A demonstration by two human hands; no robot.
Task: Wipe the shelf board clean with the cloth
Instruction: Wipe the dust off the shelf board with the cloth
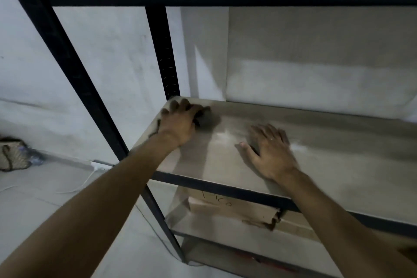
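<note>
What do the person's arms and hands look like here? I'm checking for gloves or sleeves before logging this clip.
Both forearms are bare, with no sleeves in view. The left hand and right hand wear no gloves. A small pale glint on one right-hand finger may be a ring, but blur makes that uncertain. No watch or wristband shows.

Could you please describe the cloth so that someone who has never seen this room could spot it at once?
Find the black metal rack against the pale wall, then the grey shelf board at chest height. At the board's far left corner, the left hand presses on a small dark cloth, which shows just right of the fingers. It is the only dark, crumpled thing on the board; the right hand lies flat, with nothing in it.
</note>
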